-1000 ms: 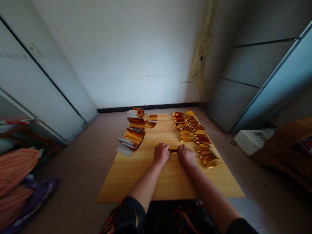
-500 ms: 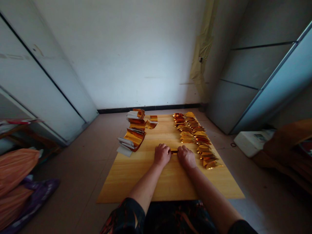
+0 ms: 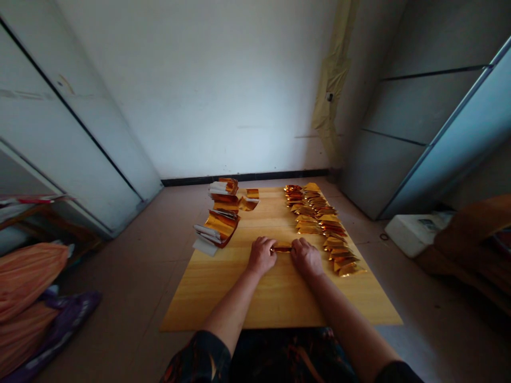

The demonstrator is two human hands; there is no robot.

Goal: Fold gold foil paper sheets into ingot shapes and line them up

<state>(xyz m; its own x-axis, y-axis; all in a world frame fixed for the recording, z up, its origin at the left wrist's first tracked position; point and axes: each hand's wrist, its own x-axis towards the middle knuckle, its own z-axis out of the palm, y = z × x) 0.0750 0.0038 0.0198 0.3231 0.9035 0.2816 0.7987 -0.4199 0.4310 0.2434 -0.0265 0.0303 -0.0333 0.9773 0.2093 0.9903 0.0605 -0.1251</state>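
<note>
Two hands on a wooden surface: left hand and right hand closed on the ends of a folded gold foil strip, mid-surface. Bare grained wood lies open between them and the near edge. Just beside the right hand, a row of shiny folded foil triangles runs up to the far edge. Well left, near the far edge, a loose, creased stack of gold-and-white foil sheets. Tile floor beyond the edges.
</note>
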